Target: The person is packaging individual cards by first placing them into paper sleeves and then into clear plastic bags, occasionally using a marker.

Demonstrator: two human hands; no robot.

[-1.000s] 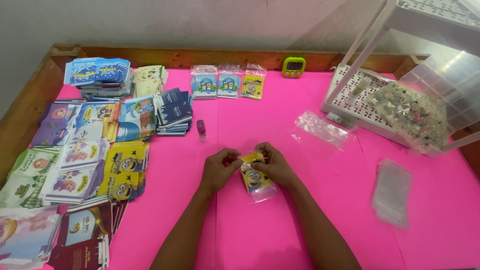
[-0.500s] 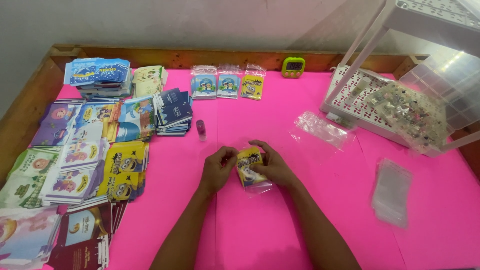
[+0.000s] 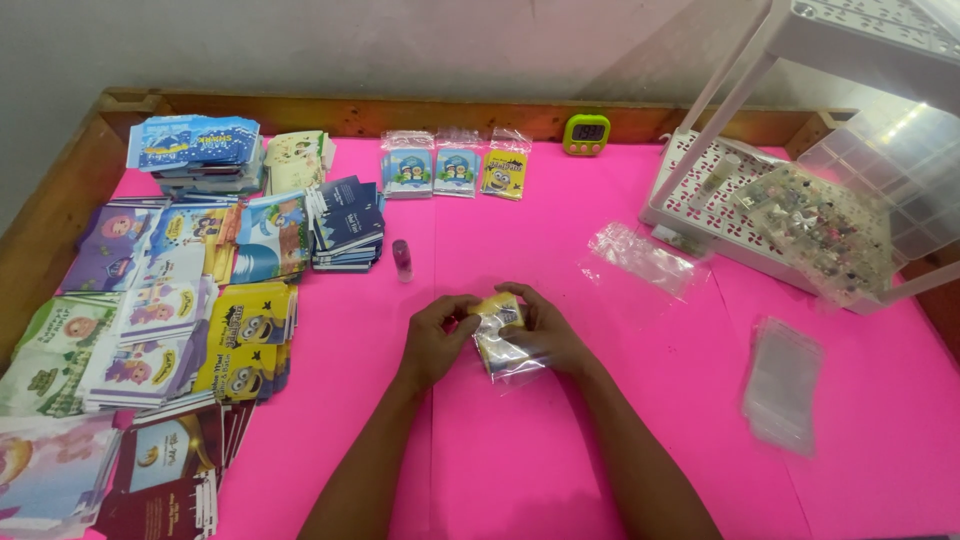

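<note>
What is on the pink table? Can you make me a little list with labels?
Surface: bright pink table top with a wooden rim
Left hand: grips the small yellow card in a clear plastic sleeve
Right hand: grips the same sleeve from the other side
Left side: stacks of colourful cartoon cards
Far edge: small green digital timer
Near the stacks: small pink bottle, upright
Right side: white perforated rack; pile of empty clear plastic bags

Yellow card (image 3: pixel 497 305) in clear bag (image 3: pixel 508 355), midair
</note>
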